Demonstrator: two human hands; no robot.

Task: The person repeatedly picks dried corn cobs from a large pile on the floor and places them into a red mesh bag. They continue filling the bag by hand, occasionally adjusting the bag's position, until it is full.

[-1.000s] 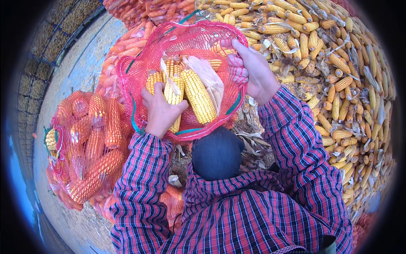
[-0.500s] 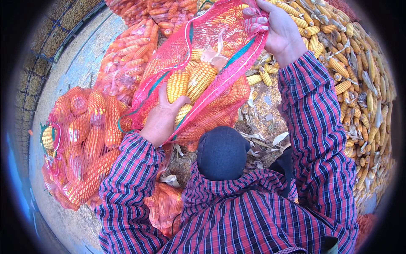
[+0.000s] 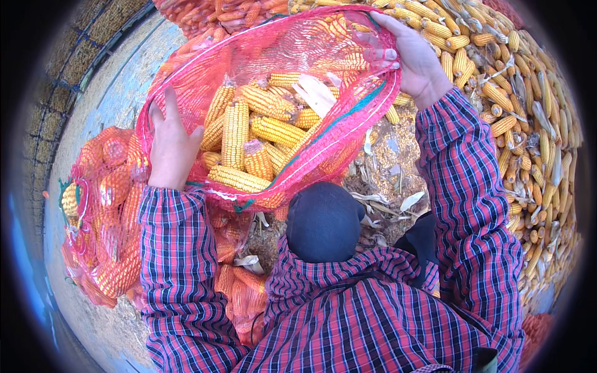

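Note:
A red mesh bag has its mouth spread wide in front of me, with a white cord and green strips along the rim. Inside lie several yellow corn cobs and a pale piece of husk. My right hand grips the far right of the rim, its fingers curled through the mesh. At the left side of the mouth, my left hand presses against the rim from inside, thumb and fingers apart. The bag's lower part is partly hidden behind its near rim.
Filled mesh bags of cobs stand at the left and far side. A big heap of loose cobs rises on the right. Husks and loose kernels cover the ground between. A dark rounded cloth shape is close below the bag.
My left hand has moved left and away from the cobs, stretching the bag's mouth wider, so more cobs show. The right hand has stayed on the rim, shifting slightly.

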